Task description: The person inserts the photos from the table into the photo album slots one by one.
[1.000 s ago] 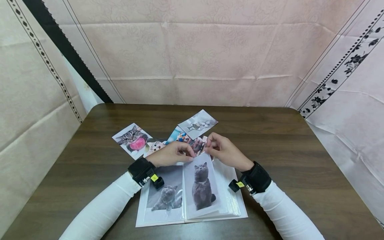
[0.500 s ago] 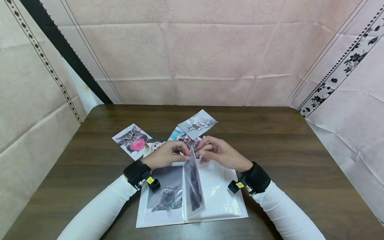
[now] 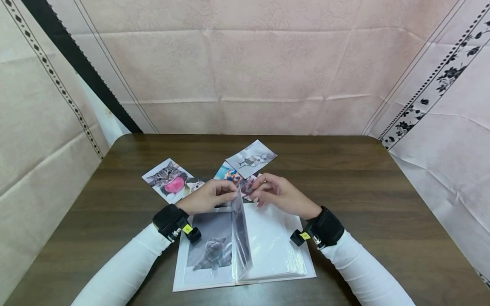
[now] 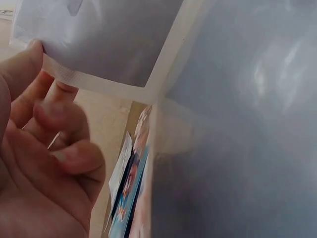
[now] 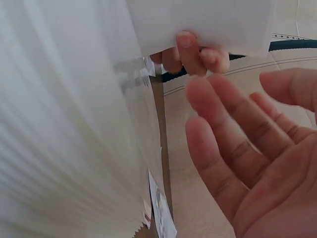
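A white photo album (image 3: 180,272) lies spread on the table, with a grey cat photo (image 3: 214,250) in the left pocket. One clear-sleeved page (image 3: 242,242) stands nearly upright at the spine. My left hand (image 3: 210,197) pinches this page at its top edge; in the left wrist view the thumb presses the sleeve (image 4: 114,44) near its corner. To the right of the raised page, my right hand (image 3: 281,195) hovers over the top of the album with fingers loosely bent and nothing in them. The right-hand page (image 3: 273,242) looks plain white and glossy.
Behind the album lie loose photos: a tabby cat with a pink object (image 3: 167,180) at left, a white cat face (image 3: 194,185), and a pale grey print (image 3: 252,158) overlapping colourful ones (image 3: 227,172). The brown table (image 3: 337,170) extends to both sides, with cloth (image 3: 268,76) hanging behind.
The page with the seated cat has swung up from the right side and leans leftward, led by my left hand. My right hand has moved slightly left and its fingers have loosened.
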A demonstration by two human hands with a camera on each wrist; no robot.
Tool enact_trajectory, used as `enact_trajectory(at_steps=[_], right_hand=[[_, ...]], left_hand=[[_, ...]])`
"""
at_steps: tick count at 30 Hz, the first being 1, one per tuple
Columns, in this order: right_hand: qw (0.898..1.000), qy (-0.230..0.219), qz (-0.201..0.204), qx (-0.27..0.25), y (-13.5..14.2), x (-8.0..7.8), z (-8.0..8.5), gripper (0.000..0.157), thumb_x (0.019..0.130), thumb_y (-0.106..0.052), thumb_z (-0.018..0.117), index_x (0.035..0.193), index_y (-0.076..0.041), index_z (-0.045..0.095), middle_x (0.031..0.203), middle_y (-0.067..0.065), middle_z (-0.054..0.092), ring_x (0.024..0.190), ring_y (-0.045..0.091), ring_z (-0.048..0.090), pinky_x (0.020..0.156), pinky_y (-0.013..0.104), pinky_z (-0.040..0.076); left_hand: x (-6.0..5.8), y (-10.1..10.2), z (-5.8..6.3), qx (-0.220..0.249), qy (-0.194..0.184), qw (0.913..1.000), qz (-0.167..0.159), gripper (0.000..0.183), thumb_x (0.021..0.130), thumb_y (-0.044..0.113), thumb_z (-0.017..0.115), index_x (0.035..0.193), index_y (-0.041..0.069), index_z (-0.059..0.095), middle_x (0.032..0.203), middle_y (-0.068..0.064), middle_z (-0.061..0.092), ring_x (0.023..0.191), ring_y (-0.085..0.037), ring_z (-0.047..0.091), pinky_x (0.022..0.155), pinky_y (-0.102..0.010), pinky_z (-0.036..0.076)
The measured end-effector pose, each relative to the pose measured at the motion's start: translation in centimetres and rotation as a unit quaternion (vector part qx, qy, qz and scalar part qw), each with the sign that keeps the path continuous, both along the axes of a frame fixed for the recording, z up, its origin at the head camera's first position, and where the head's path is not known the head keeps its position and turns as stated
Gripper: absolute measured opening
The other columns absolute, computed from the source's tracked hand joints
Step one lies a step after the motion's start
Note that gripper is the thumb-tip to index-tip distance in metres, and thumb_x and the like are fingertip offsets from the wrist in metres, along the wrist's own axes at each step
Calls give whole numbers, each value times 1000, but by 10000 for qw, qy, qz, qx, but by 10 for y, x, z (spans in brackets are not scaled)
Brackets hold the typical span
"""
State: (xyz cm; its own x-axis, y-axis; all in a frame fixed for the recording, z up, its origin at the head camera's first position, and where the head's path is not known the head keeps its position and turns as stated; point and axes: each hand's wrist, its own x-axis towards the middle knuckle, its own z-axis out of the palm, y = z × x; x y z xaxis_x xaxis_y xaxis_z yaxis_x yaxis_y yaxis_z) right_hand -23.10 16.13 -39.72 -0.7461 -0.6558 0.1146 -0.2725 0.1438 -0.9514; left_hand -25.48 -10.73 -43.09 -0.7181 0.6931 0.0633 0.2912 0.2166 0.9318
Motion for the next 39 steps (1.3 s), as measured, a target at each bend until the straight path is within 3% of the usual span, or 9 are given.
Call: enact_trajectory(at_steps=[5, 12, 20, 25, 30, 35, 39], right_hand=[[9990, 20, -301, 340, 0, -2, -1, 24, 96, -6, 53, 115, 7, 49, 102, 26, 66, 80, 29, 64, 76, 44, 54], [9982, 215, -380, 418, 0, -2, -1, 18, 96, -10, 54, 112, -1, 53, 99, 27, 65, 78, 29, 63, 78, 39, 54], [9968, 314, -461, 564, 1, -3, -3, 19, 96, -14, 56, 110, -2, 54, 96, 25, 64, 78, 27, 63, 80, 35, 54], [9959, 361, -527, 645, 2, -4, -3, 18, 96, -17, 57, 109, -5, 55, 95, 19, 66, 78, 23, 64, 81, 34, 53], [9951, 369, -590, 703, 3, -4, -4, 19, 96, -18, 57, 109, -5, 56, 94, 15, 67, 78, 23, 64, 81, 34, 53], [9950, 325, -596, 735, 4, -5, -3, 22, 96, -20, 56, 109, -3, 56, 94, 17, 67, 79, 24, 64, 80, 36, 53], [9955, 297, -572, 695, 4, -5, -3, 23, 97, -18, 55, 110, 0, 55, 96, 21, 66, 80, 25, 64, 78, 37, 54]], left_hand=[[2, -5, 2, 48, -309, 9993, -209, 27, 101, 30, 46, 97, 6, 59, 80, -16, 49, 66, -28, 50, 60, -31, 43], [4, -11, 4, -56, -678, 9974, -258, 35, 101, 36, 42, 88, 5, 52, 80, -12, 48, 71, -27, 53, 66, -32, 45], [5, -27, 6, -688, -466, 9965, -2, 34, 99, 38, 48, 97, 7, 62, 84, -12, 55, 79, -28, 56, 71, -34, 48], [4, -34, 3, -973, -271, 9948, -148, 26, 95, 34, 56, 97, 10, 65, 77, -11, 52, 71, -27, 52, 62, -28, 43], [4, -39, 3, -1087, -129, 9936, -261, 22, 95, 35, 57, 98, 14, 66, 80, -7, 53, 73, -24, 51, 62, -27, 42], [3, -42, 1, -1040, 22, 9938, -396, 28, 100, 32, 49, 97, 12, 68, 90, -6, 62, 76, -24, 54, 67, -32, 48], [3, -43, 2, -995, -9, 9944, -346, 36, 103, 32, 42, 91, 13, 70, 99, -4, 67, 95, -20, 57, 87, -41, 44]])
